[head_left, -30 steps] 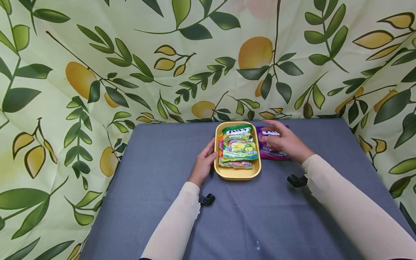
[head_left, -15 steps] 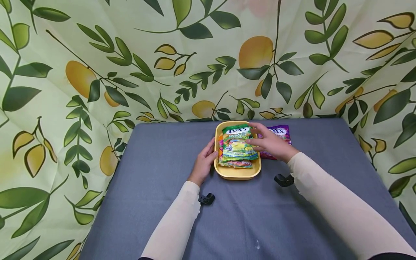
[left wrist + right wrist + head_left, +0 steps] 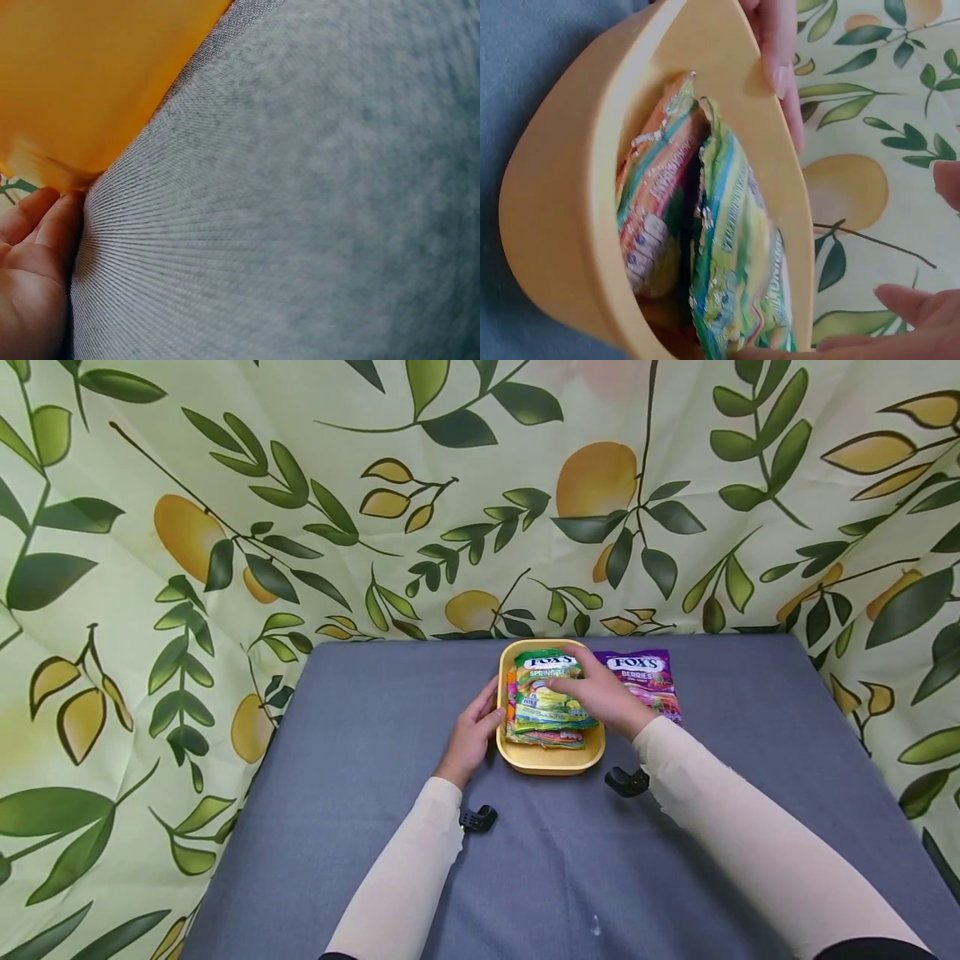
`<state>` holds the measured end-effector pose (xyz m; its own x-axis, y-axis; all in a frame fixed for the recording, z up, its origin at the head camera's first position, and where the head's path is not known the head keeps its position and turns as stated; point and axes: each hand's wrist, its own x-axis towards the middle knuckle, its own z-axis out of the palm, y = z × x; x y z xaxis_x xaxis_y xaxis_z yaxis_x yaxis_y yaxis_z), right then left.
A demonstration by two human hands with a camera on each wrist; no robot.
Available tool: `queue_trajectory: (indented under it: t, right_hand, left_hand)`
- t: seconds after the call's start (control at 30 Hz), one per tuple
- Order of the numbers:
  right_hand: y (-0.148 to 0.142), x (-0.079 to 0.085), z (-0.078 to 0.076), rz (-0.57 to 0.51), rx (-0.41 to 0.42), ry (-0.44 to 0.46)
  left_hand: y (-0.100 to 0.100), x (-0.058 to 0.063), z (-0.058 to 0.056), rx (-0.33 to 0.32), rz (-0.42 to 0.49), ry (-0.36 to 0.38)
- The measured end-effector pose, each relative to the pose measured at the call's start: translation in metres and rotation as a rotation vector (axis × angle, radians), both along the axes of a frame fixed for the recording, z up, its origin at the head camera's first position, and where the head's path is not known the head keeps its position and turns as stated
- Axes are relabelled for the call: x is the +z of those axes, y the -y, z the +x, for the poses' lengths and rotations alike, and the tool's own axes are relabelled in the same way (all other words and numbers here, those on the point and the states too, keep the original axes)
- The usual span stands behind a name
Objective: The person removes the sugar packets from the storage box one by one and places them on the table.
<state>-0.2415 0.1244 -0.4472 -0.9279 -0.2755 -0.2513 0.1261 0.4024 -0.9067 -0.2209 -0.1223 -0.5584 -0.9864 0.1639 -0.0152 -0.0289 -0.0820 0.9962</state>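
A yellow plastic tray (image 3: pixel 551 766) stands on the table with candy bags inside. On top lies a green Fox's candy bag (image 3: pixel 536 714); a pink-orange candy bag (image 3: pixel 656 187) shows beneath it. My left hand (image 3: pixel 471 735) rests against the tray's left side, fingers nearly straight, fingertips at the yellow wall in the left wrist view. Over the tray's right rim reaches my right hand (image 3: pixel 603 693), its thumb and fingers spread over the green bag. One finger overlaps that bag at the bottom of the right wrist view.
A purple Fox's Berries candy bag (image 3: pixel 648 672) lies flat just right of the tray, partly behind the right hand. Grey-blue cloth (image 3: pixel 360 760) covers the table. Behind the table's far edge hangs a leaf-and-fruit printed curtain (image 3: pixel 420 552).
My right hand has moved left from above the purple bag to above the green bag in the tray. More of the purple bag shows. The left hand keeps its place.
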Motion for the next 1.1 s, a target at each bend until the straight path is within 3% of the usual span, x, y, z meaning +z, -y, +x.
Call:
queue_trajectory:
  t: [0.27,0.4,0.57,0.87,1.1]
  right_hand:
    - [0.013,-0.010,-0.003,0.008,-0.077,0.040]
    - [0.019,-0.013,-0.003,-0.060,-0.127,0.061]
    - [0.024,-0.016,-0.005,-0.053,-0.164,0.077]
    - [0.022,-0.011,-0.008,-0.066,-0.256,0.081]
    - [0.015,-0.012,-0.007,-0.058,-0.195,0.049]
  left_hand:
    - [0.000,-0.001,0.000,-0.004,0.023,-0.013]
    - [0.001,-0.001,-0.001,0.003,0.032,-0.026]
    - [0.001,-0.001,-0.001,-0.001,0.030,-0.035]
    - [0.001,-0.001,-0.001,0.002,0.031,-0.043]
    - [0.000,-0.002,-0.001,0.007,0.009,-0.046]
